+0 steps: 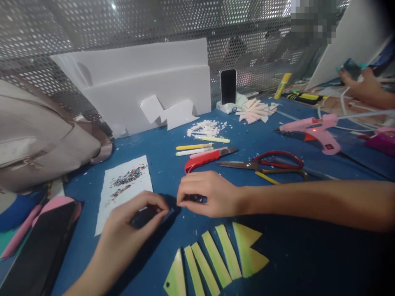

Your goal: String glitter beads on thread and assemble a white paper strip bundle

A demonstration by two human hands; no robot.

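My left hand (132, 224) is closed in a pinch, thumb against fingertips, beside the lower right corner of a white paper sheet (103, 213) bearing a scatter of small multicoloured bits (129, 177). Facing it, my right hand (212, 195) also has thumb and fingers pressed together, a small gap apart from the left. Whatever either pinch may hold is too small to make out. Below the hands lies a yellow-green fish cut into separate strips, with a forked tail piece (248, 253) at the right and a head piece (175, 275) with a black dot at the left.
Above my right hand lie a red-handled cutter (205, 159), scissors (277, 161) and several pens (194, 146). Farther right rests a pink glue gun (321, 129). White scraps (208, 128), a phone (228, 87) and white boards (148, 82) stand behind. Another person's hand (362, 88) shows at right.
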